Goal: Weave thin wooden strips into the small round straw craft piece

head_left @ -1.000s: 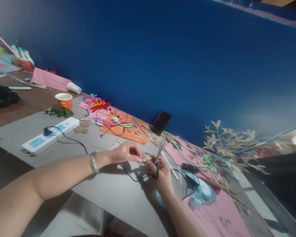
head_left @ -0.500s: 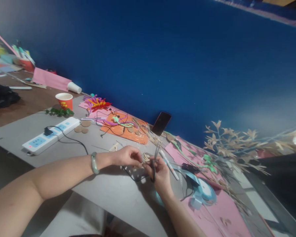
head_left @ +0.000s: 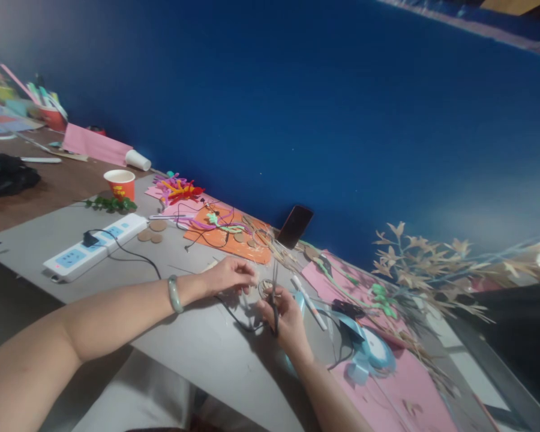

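Since half a second ago, the right hand (head_left: 288, 321) has shifted slightly left, its slim metal scissors with black handles (head_left: 276, 313) now more upright, and the left hand (head_left: 231, 276) has risen a little away from the right thumb. The right grip is closed around the scissors, which point upward on the near side of the flat orange sheet (head_left: 254, 255). The left grip has thumb and fingertips close together; whether it pinches a small pale scrap I cannot tell. A pale green bangle (head_left: 175, 294) circles the left wrist.

Between the hands, also nearer than the orange sheet, is a small beige coil (head_left: 266, 288); I cannot tell whether the right fingers touch it. All this is over the grey bench (head_left: 198, 354).

A black phone (head_left: 296, 226) sits tilted at the far right corner of the orange sheet. Well right of that sheet, and nearer, lie a white marker pen (head_left: 312, 309) and a pale blue ribbon roll (head_left: 378, 349). Left of it are three round brown discs (head_left: 158, 225) and a white power strip with blue sockets (head_left: 101, 245).
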Available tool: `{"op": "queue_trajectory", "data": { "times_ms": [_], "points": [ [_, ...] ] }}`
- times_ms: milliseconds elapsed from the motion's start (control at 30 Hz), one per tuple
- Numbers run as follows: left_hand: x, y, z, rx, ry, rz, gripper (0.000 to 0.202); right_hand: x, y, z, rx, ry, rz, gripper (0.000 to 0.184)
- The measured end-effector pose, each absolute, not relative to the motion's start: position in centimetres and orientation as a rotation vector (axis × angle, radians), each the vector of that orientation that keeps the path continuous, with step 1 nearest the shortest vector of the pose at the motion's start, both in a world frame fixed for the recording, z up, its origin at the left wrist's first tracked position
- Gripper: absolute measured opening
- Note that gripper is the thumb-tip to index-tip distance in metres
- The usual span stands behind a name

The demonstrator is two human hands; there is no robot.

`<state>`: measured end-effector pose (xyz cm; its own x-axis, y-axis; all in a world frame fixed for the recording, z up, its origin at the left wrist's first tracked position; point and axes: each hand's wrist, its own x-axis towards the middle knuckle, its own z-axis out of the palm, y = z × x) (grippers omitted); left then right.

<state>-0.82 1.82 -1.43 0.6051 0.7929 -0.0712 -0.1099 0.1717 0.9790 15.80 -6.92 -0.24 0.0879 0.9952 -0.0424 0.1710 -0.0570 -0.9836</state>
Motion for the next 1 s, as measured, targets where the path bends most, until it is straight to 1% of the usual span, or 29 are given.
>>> {"op": "queue_trajectory", "data": {
  "times_ms": [200,333,567,833,1000],
  "points": [
    [-0.8,1.5,-1.1,1.202,0.628,0.737,0.027,15.5,-7.0,-0.8,-1.493,-1.321,1.105,0.045],
    [-0.8,1.3,-0.9,1.185,0.618,0.729,0.025,15.7,-6.9,-1.5,-1.485,-1.359,1.174,0.045],
    [-0.8,1.0,-0.6,1.153,0.608,0.719,0.024,15.9,-6.8,-2.1,-1.534,-1.411,1.135,0.045],
    [-0.8,0.9,-0.5,1.143,0.603,0.706,0.025,15.7,-7.0,-1.4,-1.523,-1.358,1.203,0.046],
    [-0.8,1.0,-0.6,1.164,0.603,0.703,0.026,15.4,-7.3,-1.0,-1.514,-1.337,1.188,0.045]
  ]
}}
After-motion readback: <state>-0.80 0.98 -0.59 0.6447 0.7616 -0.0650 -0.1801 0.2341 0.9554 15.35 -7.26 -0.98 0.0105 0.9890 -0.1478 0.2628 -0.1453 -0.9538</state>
